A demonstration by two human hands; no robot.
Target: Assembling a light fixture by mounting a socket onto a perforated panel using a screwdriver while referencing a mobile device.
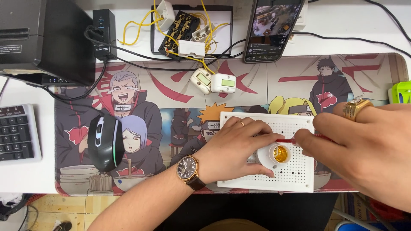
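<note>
While the left hand lies flat with fingers spread, pressing the white socket down by its rim, nothing is pinched in that grip. The right hand has thumb and forefinger together on a thin red tool, probably a screwdriver, whose tip meets the socket's upper edge. The socket sits on a white perforated board, near its middle, brass throat facing up. It looks light, stiff and smooth, likely brittle plastic, so the broad round rim seems the safest place to hold; the board too looks light and apt to slide on the printed mat. Beyond lie two small white switches, a tray of yellow-wired parts, a phone, a mouse, all on the white worktop.
</note>
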